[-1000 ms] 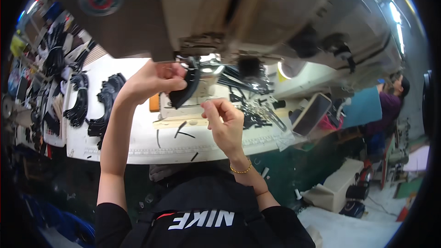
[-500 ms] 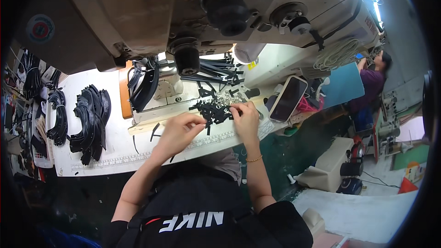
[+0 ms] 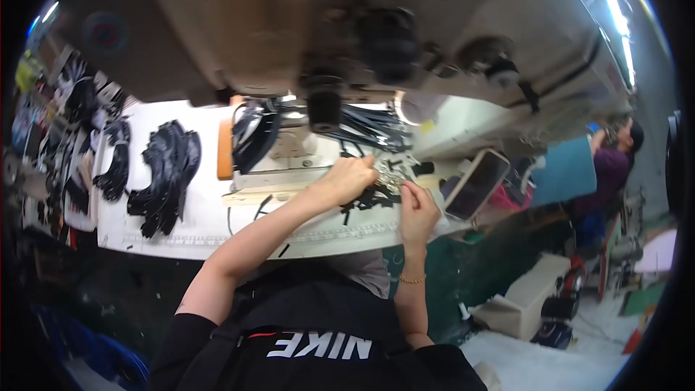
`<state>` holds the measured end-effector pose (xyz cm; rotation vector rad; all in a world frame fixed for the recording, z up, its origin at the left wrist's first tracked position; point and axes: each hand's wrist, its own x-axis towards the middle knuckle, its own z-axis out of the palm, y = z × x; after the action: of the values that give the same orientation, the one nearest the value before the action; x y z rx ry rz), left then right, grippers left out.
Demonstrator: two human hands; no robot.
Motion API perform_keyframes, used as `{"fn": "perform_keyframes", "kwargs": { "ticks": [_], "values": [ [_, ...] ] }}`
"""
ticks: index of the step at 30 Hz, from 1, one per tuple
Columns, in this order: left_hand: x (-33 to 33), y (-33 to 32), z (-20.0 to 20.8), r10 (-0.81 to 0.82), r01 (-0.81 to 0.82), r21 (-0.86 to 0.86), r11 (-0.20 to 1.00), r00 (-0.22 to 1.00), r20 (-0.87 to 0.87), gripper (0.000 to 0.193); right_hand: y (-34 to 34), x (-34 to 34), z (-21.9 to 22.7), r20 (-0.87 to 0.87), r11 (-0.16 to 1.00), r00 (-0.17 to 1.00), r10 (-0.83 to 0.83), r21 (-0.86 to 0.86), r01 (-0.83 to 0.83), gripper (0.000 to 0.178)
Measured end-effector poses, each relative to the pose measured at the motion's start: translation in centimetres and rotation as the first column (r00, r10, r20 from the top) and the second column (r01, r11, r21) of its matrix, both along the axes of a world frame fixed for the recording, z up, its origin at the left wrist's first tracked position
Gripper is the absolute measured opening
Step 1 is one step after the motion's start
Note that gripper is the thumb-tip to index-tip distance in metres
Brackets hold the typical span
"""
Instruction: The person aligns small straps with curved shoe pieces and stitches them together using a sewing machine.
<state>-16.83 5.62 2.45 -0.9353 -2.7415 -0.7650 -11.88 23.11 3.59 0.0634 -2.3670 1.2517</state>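
On the white sewing table (image 3: 174,235) lies a heap of short black strips (image 3: 373,199), with a pile of small silver metal pieces (image 3: 391,175) just beyond it. My left hand (image 3: 349,179) reaches over the strips, its fingers curled and its fingertips at the edge of the metal pieces. At the right side of the heap, my right hand (image 3: 420,211) is raised with thumb and forefinger pinched together. Whatever either hand's fingertips hold is too small or hidden to make out.
A sewing machine (image 3: 239,36) overhangs the table. Bundles of curved black strips (image 3: 165,177) lie at left, longer black strips (image 3: 373,129) behind the heap. A phone (image 3: 478,185) stands tilted at right. A person in a purple top (image 3: 615,170) sits farther right.
My left hand has moved right and away from me, to the metal pieces. The right hand stays by the heap, still pinched. The whole view has shifted, blurring the machine.
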Motion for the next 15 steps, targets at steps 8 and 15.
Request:
{"fn": "perform_keyframes", "kwargs": {
  "ticks": [8, 15],
  "values": [
    [3.6, -0.9, 4.7, 0.174, -0.317, 0.643, 0.698, 0.945, 0.277, 0.011, -2.5, 1.0, 2.1, 0.085, 0.887, 0.994, 0.069, -0.462, -0.022, 0.012],
    [9.2, -5.4, 7.5, -0.169, -0.550, 0.823, 0.142, 0.806, 0.568, 0.008, -8.3, 3.4, 7.3, -0.111, 0.876, 0.938, 0.328, -0.336, -0.346, 0.006]
  ]
}}
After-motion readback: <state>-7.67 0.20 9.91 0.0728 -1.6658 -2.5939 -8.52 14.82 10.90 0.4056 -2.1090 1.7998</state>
